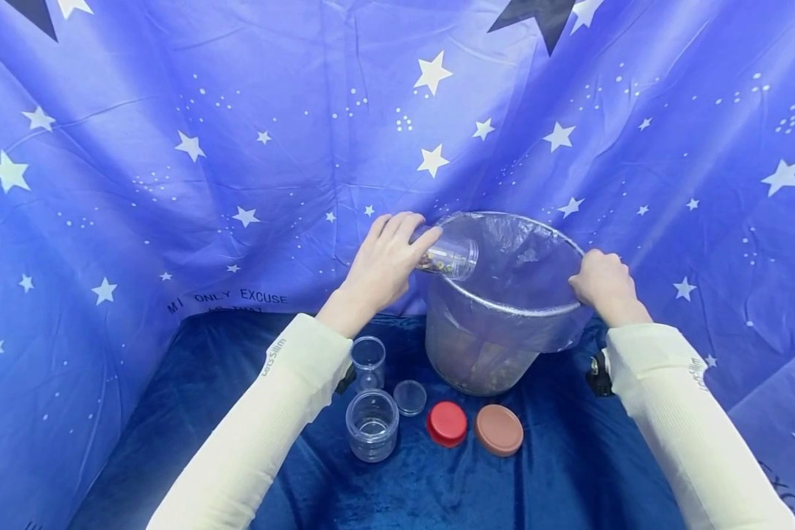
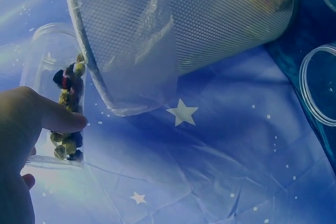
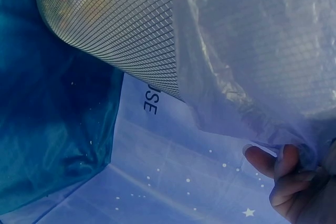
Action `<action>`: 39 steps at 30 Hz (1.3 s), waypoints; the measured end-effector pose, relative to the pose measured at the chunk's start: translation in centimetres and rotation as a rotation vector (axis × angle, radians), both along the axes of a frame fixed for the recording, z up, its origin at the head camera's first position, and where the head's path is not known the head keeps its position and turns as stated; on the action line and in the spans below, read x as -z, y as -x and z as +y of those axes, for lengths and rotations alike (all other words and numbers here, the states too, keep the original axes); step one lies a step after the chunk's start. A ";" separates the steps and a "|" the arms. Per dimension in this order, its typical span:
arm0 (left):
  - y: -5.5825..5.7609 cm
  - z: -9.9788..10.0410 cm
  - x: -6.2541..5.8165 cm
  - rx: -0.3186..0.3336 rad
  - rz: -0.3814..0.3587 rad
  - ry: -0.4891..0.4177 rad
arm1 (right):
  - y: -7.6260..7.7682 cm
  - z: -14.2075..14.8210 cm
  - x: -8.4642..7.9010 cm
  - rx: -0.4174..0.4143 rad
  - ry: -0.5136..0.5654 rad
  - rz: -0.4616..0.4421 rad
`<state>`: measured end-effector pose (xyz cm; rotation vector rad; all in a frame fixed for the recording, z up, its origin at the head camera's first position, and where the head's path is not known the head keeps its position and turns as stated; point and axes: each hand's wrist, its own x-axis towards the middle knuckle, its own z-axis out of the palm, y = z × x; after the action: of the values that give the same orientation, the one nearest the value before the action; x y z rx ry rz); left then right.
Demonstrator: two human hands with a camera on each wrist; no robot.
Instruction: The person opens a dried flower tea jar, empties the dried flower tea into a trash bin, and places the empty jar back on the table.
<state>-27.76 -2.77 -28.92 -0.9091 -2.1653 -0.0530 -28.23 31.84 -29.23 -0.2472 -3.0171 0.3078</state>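
Observation:
My left hand (image 1: 386,254) grips a clear jar (image 1: 460,259), tipped on its side with its mouth over the near-left rim of a mesh wastebasket (image 1: 483,346). Small dried pieces, yellowish and dark (image 2: 67,140), lie along the jar's lower wall in the left wrist view. A clear plastic bag (image 2: 131,51) lines the basket and folds down over its rim. At the basket's right side my right hand (image 1: 606,283) holds the rim and liner with curled fingers (image 3: 286,161). Some yellowish contents show blurred through the mesh near the bottom.
Left of the basket stand two open clear jars, a taller one (image 1: 369,361) and a wider one (image 1: 372,427). A clear lid (image 1: 410,397), a red lid (image 1: 447,423) and a brown lid (image 1: 499,430) lie on the blue cloth (image 1: 450,493). A starry curtain (image 1: 291,147) hangs close behind.

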 end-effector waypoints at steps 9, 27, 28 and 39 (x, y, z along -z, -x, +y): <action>-0.4 0.5 -0.2 -0.044 0.023 0.097 | 0.2 0.0 0.2 -0.002 0.002 -0.007; -0.4 0.2 0.4 -0.093 0.008 0.065 | -0.2 -0.3 0.0 -0.007 -0.001 0.000; -0.4 0.2 0.5 -0.095 0.006 0.060 | -0.2 -0.3 0.1 -0.005 0.000 -0.001; -0.5 0.0 1.0 -0.127 0.037 -0.003 | 0.0 -0.1 0.0 0.004 -0.002 0.001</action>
<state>-27.25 -2.80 -29.89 -0.7636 -2.1828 0.0232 -28.22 31.79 -29.25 -0.2525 -3.0159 0.3047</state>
